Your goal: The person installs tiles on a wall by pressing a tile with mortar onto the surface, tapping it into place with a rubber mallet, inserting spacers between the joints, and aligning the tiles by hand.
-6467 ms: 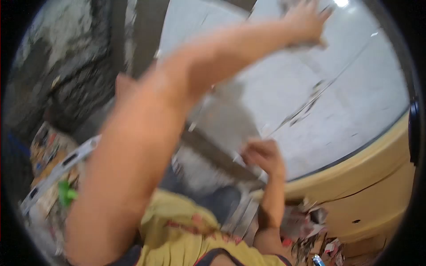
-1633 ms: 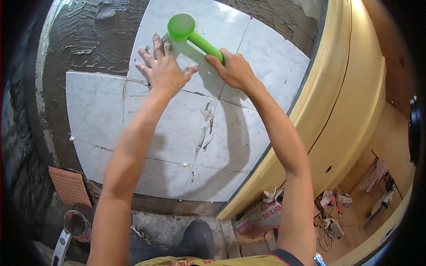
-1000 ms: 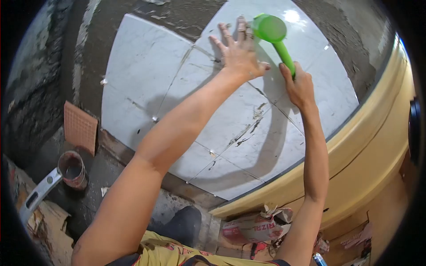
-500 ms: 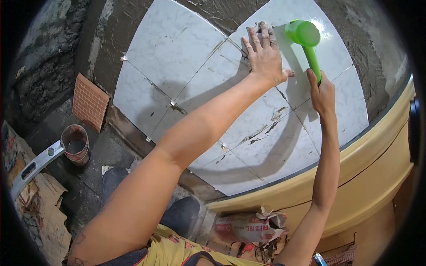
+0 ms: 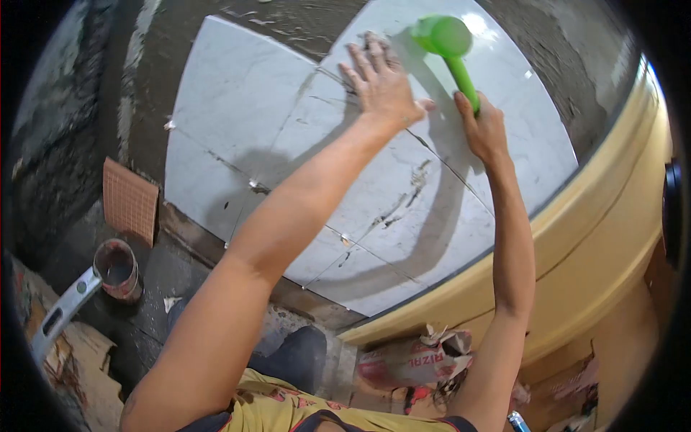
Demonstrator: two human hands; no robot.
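My left hand [image 5: 380, 90] lies flat with fingers spread on a glossy white marbled tile [image 5: 504, 83], near its left edge. In my right hand [image 5: 484, 131] is the handle of a bright green mallet [image 5: 453, 37]. The mallet's head is above the same tile, to the right of my left fingertips; whether it touches the surface I cannot tell. Around it, more white tiles [image 5: 234, 75] are laid edge to edge, with grey smears and small clips along several joints. Mortar coats the fingers of my left hand.
Grey mortar [image 5: 277, 18] borders the tiles at the top. A curved yellow wall [image 5: 568, 266] runs along the right. On the left are a reddish gridded tile [image 5: 129, 201], a small bucket [image 5: 128, 288] and a spirit level [image 5: 66, 306]. A torn paper bag [image 5: 407, 363] lies below.
The camera view has shifted, so the tiles and both hands appear further left. My left hand stays on the tile, and the mallet is still over it in my right hand.
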